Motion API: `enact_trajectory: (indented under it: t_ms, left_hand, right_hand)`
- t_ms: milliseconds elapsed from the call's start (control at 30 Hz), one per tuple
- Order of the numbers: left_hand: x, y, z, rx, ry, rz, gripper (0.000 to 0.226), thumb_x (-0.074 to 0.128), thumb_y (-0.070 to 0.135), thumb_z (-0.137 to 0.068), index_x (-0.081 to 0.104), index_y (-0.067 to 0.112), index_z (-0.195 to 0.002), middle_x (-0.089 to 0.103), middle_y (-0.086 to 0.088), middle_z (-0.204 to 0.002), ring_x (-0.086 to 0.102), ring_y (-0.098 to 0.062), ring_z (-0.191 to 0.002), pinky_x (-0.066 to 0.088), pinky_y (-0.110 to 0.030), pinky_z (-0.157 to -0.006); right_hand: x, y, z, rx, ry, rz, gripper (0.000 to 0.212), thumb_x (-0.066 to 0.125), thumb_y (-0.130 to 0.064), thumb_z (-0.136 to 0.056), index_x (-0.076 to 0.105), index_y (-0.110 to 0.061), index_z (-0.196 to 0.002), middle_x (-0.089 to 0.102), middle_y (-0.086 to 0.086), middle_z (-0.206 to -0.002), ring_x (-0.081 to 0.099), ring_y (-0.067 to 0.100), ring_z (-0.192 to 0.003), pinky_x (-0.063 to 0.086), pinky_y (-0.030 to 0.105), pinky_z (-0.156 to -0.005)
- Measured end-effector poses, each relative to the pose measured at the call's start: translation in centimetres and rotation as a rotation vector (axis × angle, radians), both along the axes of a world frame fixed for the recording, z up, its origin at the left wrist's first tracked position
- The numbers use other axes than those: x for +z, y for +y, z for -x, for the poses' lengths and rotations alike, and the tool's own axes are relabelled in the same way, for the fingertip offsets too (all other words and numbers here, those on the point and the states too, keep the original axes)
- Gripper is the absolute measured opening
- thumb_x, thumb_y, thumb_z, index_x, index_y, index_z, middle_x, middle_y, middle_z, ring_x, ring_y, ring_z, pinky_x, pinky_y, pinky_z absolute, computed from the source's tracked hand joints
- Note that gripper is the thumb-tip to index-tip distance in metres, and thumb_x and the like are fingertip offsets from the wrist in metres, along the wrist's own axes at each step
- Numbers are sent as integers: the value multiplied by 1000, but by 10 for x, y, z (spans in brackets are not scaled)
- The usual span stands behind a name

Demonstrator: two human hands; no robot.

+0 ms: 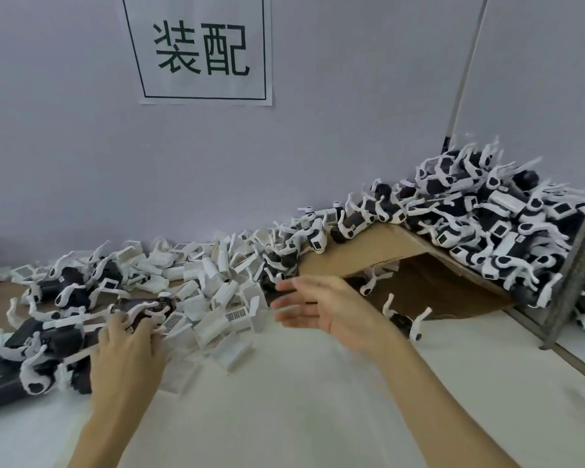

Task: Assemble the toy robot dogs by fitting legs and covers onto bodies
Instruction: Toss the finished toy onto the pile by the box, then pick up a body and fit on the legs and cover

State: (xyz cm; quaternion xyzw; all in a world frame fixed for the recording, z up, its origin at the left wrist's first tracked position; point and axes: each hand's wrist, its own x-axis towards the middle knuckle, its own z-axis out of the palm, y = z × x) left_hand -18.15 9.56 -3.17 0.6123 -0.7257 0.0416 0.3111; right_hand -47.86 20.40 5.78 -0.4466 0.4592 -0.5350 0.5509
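Left hand — fingers curled on a dark dog body with white legs, near the table's left edge. Right hand — fingers spread, blurred, apparently empty, beside loose white covers. Assembled dogs heaped at far-right corner.

I see a white bench carrying loose white covers mid-frame, black bodies at lower left, and a cardboard sheet heaped with assembled dogs at right.
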Motion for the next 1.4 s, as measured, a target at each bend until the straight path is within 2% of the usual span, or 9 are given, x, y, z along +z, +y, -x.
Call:
enact_trajectory:
  t_ms: [167, 400, 567, 700, 867, 1067, 1167, 1233, 1400]
  left_hand:
    - [2, 1, -2, 3, 127, 81, 15, 63, 2, -103, 72, -9, -98, 54, -31, -123, 51, -56, -110, 50, -63, -74]
    - [5, 5, 10, -16, 91, 305, 5, 72, 2, -98, 77, 1, -98, 72, -20, -116, 60, -50, -110, 40, -62, -95]
    - [12, 23, 23, -256, 337, 309, 15, 61, -1, -102, 75, 5, -104, 75, 0, -98, 68, -32, -96, 40, -33, -89]
    - [22, 42, 43, -591, 572, 237, 26, 50, 7, -105, 74, 13, -110, 73, 11, -115, 68, -10, -113, 53, -31, -95]
    - [27, 63, 64, -826, 600, 107, 31, 53, 7, -109, 77, 22, -120, 61, 5, -143, 52, -22, -143, 41, -23, -114]
    - [28, 76, 71, -756, 815, -11, 28, 51, 22, -111, 79, 21, -115, 76, 13, -121, 68, -14, -121, 50, -19, -97]
    - [33, 74, 72, -627, 1135, -93, 35, 48, 33, -113, 79, 17, -110, 79, 1, -116, 74, -20, -112, 60, -39, -94]
    - [35, 69, 68, -555, 1254, -62, 35, 47, 32, -114, 77, 14, -109, 80, -2, -113, 74, -22, -113, 58, -45, -101]
    - [39, 59, 56, -711, 1382, -195, 39, 45, 30, -115, 80, 16, -106, 78, -11, -120, 70, -31, -123, 56, -46, -104]
  right_hand:
    - [-59, 12, -51, -1, 54, -54, 27, 50, -13, -111, 69, 4, -121, 75, 17, -101, 73, 30, -92, 60, 36, -85]
    - [-76, 12, -72, -83, 57, -77, 28, 46, -8, -110, 73, 0, -108, 74, 14, -88, 73, 26, -80, 61, 34, -77]
    - [-78, 10, -78, -85, 40, -50, 26, 47, -10, -111, 72, -1, -112, 75, 16, -89, 72, 27, -78, 60, 33, -73]
    - [-77, 6, -84, -127, -111, -64, 32, 46, -30, -112, 67, -8, -123, 74, 24, -101, 74, 35, -84, 62, 39, -71]
    - [-73, 5, -78, -65, -454, -146, 62, 55, -61, -97, 66, -13, -135, 71, 25, -124, 71, 42, -112, 57, 54, -94]
    - [-75, 1, -64, -199, -606, 14, 59, 64, -20, -101, 44, -22, -157, 68, 16, -131, 71, 32, -113, 57, 38, -91]
    - [-79, 1, -65, -304, -151, 203, 68, 63, -6, -104, 40, -45, -155, 62, 1, -146, 58, 11, -136, 50, 31, -110]
    - [-85, 1, -65, -343, 250, 305, 57, 60, -6, -105, 50, -38, -151, 55, -16, -152, 48, -7, -139, 44, 27, -117]
    - [-87, 1, -73, -471, 335, 251, 33, 60, -11, -105, 76, -34, -123, 69, 0, -124, 71, 10, -107, 60, 31, -94]
